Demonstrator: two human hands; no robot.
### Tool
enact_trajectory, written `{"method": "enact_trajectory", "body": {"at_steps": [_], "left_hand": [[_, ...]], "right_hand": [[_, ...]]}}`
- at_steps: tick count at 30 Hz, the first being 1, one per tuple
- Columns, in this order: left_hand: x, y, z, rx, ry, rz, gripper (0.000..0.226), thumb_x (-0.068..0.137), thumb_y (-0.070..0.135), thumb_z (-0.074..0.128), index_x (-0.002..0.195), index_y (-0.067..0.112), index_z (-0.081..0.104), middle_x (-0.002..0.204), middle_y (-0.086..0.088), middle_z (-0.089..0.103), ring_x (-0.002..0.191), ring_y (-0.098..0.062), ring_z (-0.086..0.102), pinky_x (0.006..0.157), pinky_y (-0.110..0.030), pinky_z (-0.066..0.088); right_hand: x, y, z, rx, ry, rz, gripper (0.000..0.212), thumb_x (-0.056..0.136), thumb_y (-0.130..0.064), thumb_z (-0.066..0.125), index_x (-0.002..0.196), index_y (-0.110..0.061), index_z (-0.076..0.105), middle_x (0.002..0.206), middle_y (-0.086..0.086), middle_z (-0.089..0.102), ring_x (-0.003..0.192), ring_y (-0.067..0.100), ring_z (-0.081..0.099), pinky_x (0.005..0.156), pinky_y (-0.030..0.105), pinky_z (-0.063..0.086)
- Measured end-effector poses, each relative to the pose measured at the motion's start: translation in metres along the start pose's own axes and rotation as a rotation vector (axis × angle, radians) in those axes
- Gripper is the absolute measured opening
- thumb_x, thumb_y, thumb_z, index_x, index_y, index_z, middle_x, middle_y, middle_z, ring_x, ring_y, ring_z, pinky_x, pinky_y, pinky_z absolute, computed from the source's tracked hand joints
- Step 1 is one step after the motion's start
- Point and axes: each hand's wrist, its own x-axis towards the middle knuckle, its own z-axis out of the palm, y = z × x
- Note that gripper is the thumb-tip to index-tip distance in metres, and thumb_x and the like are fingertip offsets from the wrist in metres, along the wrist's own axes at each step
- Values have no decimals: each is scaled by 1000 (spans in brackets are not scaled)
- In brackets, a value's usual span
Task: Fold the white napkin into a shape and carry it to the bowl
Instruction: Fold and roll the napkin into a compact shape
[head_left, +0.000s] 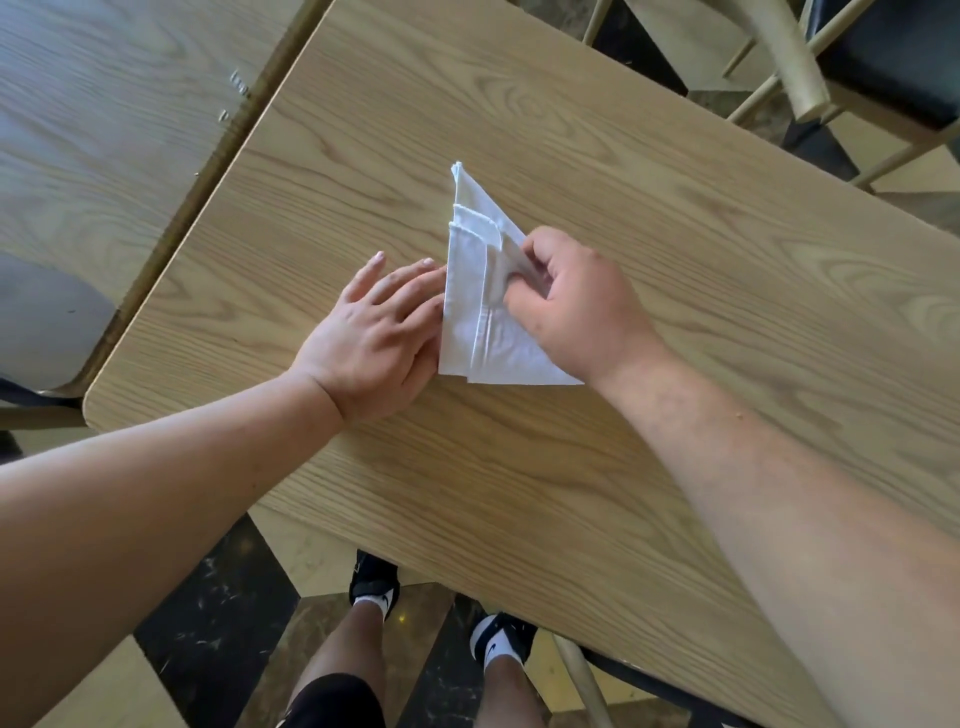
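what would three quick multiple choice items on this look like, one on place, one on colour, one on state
1. Where does the napkin lie?
A. on the wooden table
B. on a chair
C. on the floor

2. What colour is the napkin?
A. blue
B. white
C. red

3. What is the right hand doing?
A. resting flat
B. pinching a napkin fold
C. hanging off the table

Key: 1 A, tabletop shows all round it; 2 B, plain white cloth; 3 B, its fingers close on a layer, while the left hand lies flat beside the napkin's edge.

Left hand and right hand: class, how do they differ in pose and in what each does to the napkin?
The left hand lies flat, fingers straight, beside the napkin; the right hand is curled. The left only touches the napkin's edge; the right pinches a fold. Both are bare, over the table.
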Motion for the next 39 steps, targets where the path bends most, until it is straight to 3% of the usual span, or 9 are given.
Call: {"method": "enact_trajectory", "body": {"at_steps": [9,15,18,21,24,27,31,35,39], "left_hand": [[2,-1,0,-16,-1,-156,55,108,38,42,156,12,49,165,-6,47,152,-28,45,128,-52,25],[3,-2,2,-20,4,-157,60,106,41,47,157,11,48,165,-8,46,151,-30,45,127,-55,27],[3,-3,2,-19,1,-152,59,104,44,49,153,11,53,163,-7,49,150,-31,46,126,-56,28],[3,-4,4,-19,-3,-159,57,102,48,54,145,10,58,160,-8,52,149,-32,47,125,-58,29],[2,-3,7,-14,-7,-168,58,100,50,56,142,10,59,158,-9,55,149,-33,48,125,-59,30],[1,0,8,-25,-5,-169,59,99,51,56,142,10,59,157,-9,55,149,-33,48,125,-59,30],[3,-6,4,-29,4,-188,62,101,53,52,146,9,56,161,-10,51,150,-33,46,126,-57,28],[-1,-4,8,-41,52,-165,60,104,48,50,149,7,53,165,-14,45,153,-33,41,128,-60,23],[-3,-5,8,-73,93,-128,58,105,42,49,152,9,50,167,-15,42,157,-32,36,130,-60,17]], "right_hand": [[66,-2,-8,5,-118,79,11,93,-25,57,83,-19,57,67,-10,51,61,14,45,58,34,38],[101,0,-6,-64,-168,143,9,94,-22,56,86,-19,57,76,-6,57,70,19,50,60,34,40],[113,5,-2,-127,-154,164,10,95,-25,57,94,-15,60,85,-3,64,80,26,60,68,39,50],[113,6,5,-249,-68,146,15,96,-29,63,104,-17,60,101,0,66,94,29,61,73,41,48],[93,8,15,-428,194,7,28,93,-29,69,116,-15,60,117,7,63,109,34,56,87,47,49],[61,13,34,-356,385,-61,38,91,-28,62,125,-9,62,124,13,65,117,40,58,102,47,46],[26,18,69,-409,179,10,67,100,-39,52,157,-4,39,163,24,39,154,46,29,127,57,22],[10,31,82,-528,54,-29,71,107,-47,32,165,-7,23,173,22,15,161,41,10,131,55,7],[2,38,80,-555,-12,-208,66,109,-45,32,166,-12,25,175,16,16,162,36,10,131,54,8]]}}
